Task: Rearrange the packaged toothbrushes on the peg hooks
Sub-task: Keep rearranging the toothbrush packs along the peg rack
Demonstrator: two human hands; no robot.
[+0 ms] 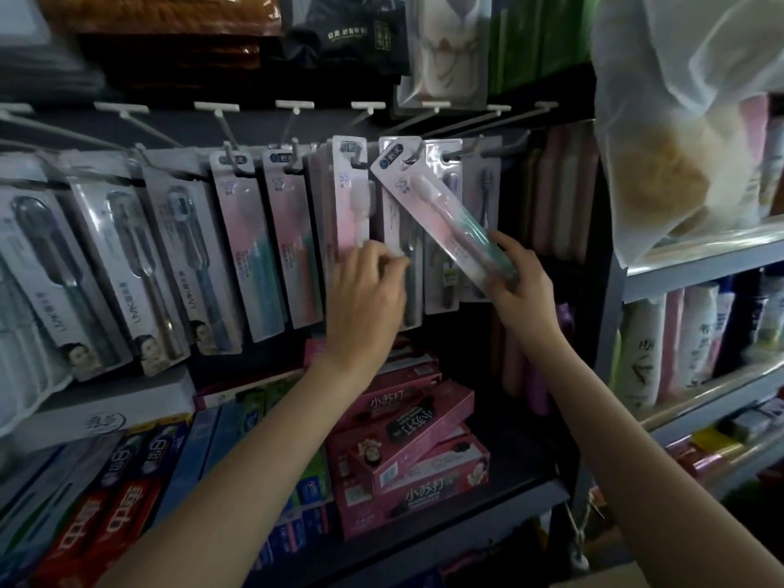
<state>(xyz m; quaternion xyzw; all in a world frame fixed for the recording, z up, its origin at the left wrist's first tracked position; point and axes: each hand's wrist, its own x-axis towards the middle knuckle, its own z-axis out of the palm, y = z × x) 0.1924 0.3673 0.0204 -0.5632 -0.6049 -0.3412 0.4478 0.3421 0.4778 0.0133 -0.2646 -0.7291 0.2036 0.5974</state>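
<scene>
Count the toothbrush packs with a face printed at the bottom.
3, all hanging at the left end of the peg row: the leftmost pack, the second pack beside it, and the third pack next to the pink packs. More may hang hidden behind each.
</scene>
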